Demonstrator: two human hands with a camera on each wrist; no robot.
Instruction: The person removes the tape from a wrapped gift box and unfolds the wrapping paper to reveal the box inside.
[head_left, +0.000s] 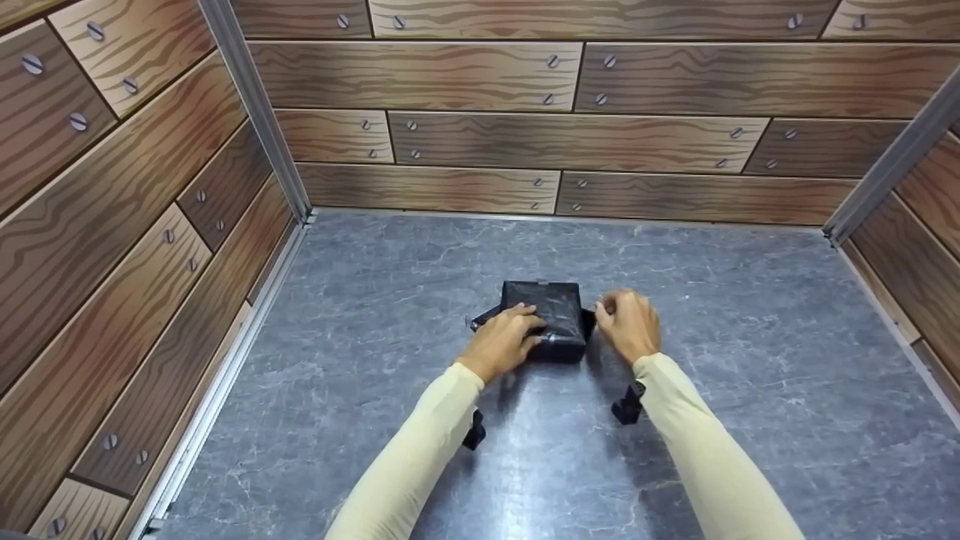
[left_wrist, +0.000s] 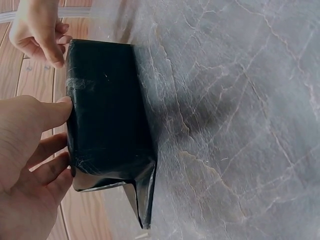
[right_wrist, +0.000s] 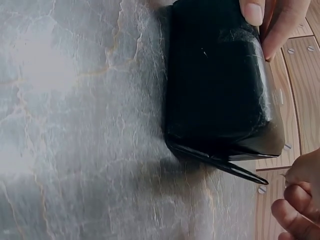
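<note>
A box wrapped in black sheet [head_left: 553, 301] sits on the grey marbled surface, with strips of clear tape on its wrap. My left hand [head_left: 504, 339] rests on top near the left edge, its thumb [left_wrist: 59, 111] pressing the front edge and its fingers spread over the top. Beside the right end is my right hand [head_left: 631, 322], with curled fingers and the thumb against the index finger. A small clear sliver, apparently tape, shows at that fingertip, close to the tip of a loose black flap [right_wrist: 220, 162]. Another flap [head_left: 486, 318] sticks out on the left end.
Wood-patterned panels [head_left: 480, 142] stand behind the surface, with another panel wall [head_left: 127, 300] at the left and one [head_left: 915, 247] at the right. Grey metal posts [head_left: 259, 112] join them at the corners. Black wrist cameras [head_left: 627, 405] hang below both sleeves.
</note>
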